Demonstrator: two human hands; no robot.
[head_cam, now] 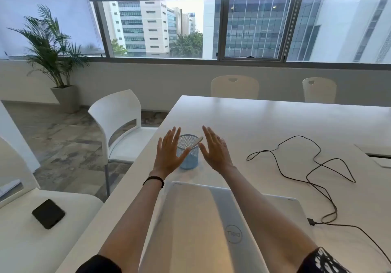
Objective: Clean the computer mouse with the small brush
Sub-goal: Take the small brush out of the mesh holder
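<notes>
A blue mesh cup [189,158] stands on the white table [275,124], beyond a shut silver laptop. A pale slim handle [197,141], likely the small brush, leans out of the cup's rim. My left hand [169,152] is held flat with fingers spread just left of the cup, its thumb in front of the mesh. My right hand [215,149] hovers the same way just right of the cup, holding nothing. No computer mouse is visible.
The silver laptop [203,219] lies shut under my forearms. A black cable [317,179] loops across the table on the right. White chairs [120,124] stand on the left; a black flat object [48,213] lies on the nearest seat.
</notes>
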